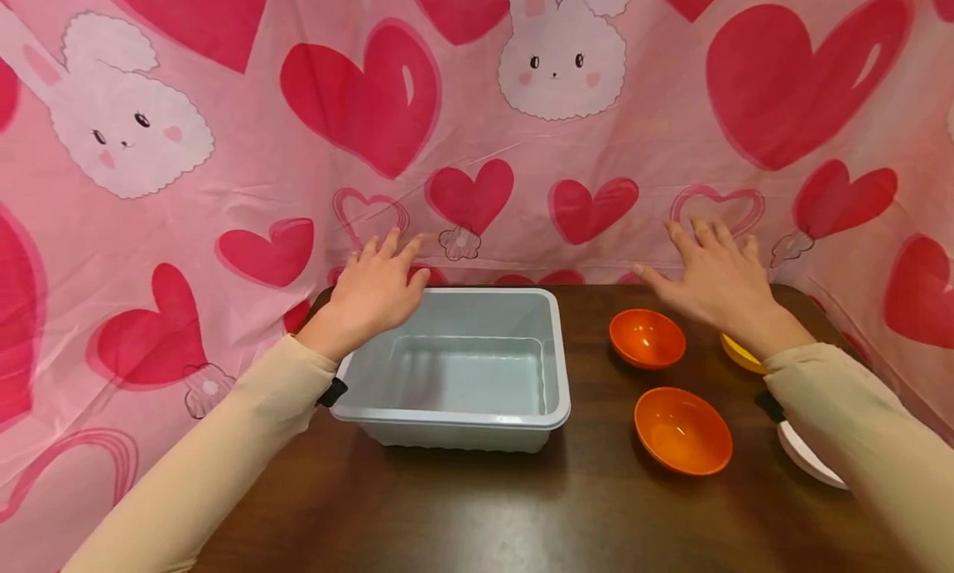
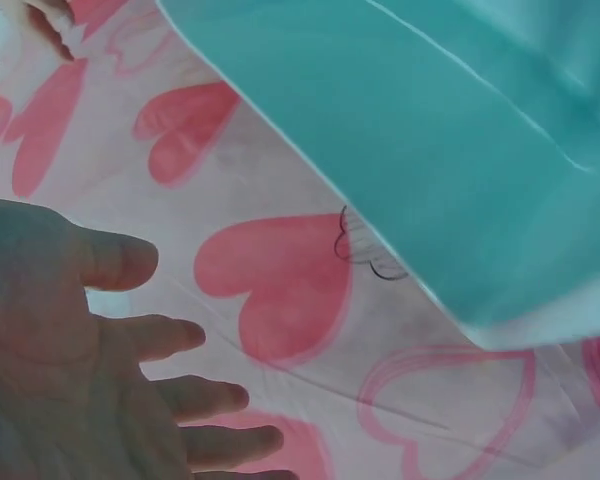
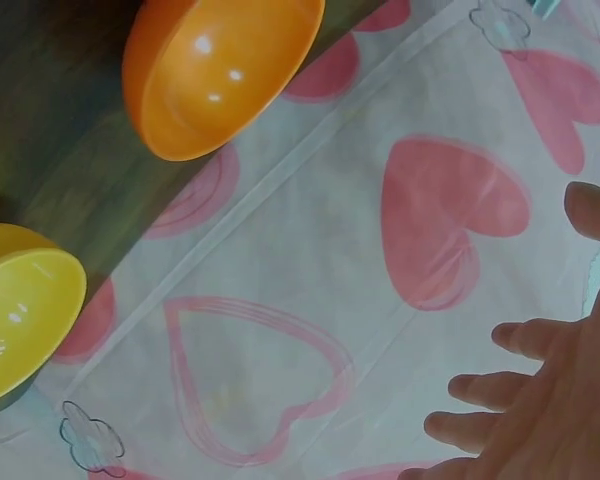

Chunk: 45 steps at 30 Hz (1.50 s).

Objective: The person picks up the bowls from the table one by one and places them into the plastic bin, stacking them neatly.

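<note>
My left hand [image 1: 378,290] is raised over the left side of a pale grey-blue plastic basin [image 1: 455,428], fingers spread and holding nothing. In the left wrist view the palm [image 2: 50,350] faces the basin [image 2: 360,120] without touching it. On the right, my other hand [image 1: 711,279] hovers with spread fingers above the back of the table, near an orange bowl [image 1: 647,339]. A second orange bowl [image 1: 682,431] sits closer to the front. Partly covered by the right forearm is a yellow bowl [image 1: 738,356], seen more fully in the right wrist view [image 3: 25,315].
Beside the right sleeve lies a white object [image 1: 808,455] with a black part, mostly hidden by the arm. Everything stands on a dark wooden table [image 1: 477,507]. A pink curtain [image 1: 477,134] with hearts and rabbits hangs close behind the table and along both sides.
</note>
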Motion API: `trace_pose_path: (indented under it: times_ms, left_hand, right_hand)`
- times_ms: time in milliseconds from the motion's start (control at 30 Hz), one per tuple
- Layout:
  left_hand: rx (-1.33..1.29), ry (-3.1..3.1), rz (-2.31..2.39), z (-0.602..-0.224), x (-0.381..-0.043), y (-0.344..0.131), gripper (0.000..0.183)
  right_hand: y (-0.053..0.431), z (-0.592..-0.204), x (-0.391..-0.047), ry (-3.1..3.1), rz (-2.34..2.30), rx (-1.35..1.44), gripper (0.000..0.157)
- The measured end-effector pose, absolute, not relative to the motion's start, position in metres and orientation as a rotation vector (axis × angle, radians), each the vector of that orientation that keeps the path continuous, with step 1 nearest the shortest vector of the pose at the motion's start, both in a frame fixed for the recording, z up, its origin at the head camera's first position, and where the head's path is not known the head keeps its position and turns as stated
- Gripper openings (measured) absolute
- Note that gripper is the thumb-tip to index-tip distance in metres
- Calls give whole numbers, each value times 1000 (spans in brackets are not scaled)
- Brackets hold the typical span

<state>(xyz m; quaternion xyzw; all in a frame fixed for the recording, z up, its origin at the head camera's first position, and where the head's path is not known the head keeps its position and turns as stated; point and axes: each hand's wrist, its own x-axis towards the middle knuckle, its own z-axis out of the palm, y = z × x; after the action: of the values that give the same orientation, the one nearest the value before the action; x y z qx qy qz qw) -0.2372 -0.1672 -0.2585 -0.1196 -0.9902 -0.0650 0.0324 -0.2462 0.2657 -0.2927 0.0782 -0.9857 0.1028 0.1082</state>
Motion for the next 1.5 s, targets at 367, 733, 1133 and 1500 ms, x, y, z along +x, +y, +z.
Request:
trace_pose_path:
  times_ms: [367, 733, 1133, 1500]
  left_hand:
    - [-351, -3065, -131, -263, -221, -192, 74]
    - [-306, -3081, -174, -268, -204, -208, 74]
    - [-308, -3099, -274, -277, -174, -223, 72]
    - [-289, -3046, -347, -290, -169, -234, 69]
  right_hand:
    - [277, -296, -233, -2884, 333, 247, 99]
    - [276, -300, -225, -2816, 285, 268, 96]
    - [269, -297, -207, -2859, 266, 303, 99]
    - [271, -304, -193, -2818, 273, 335, 96]
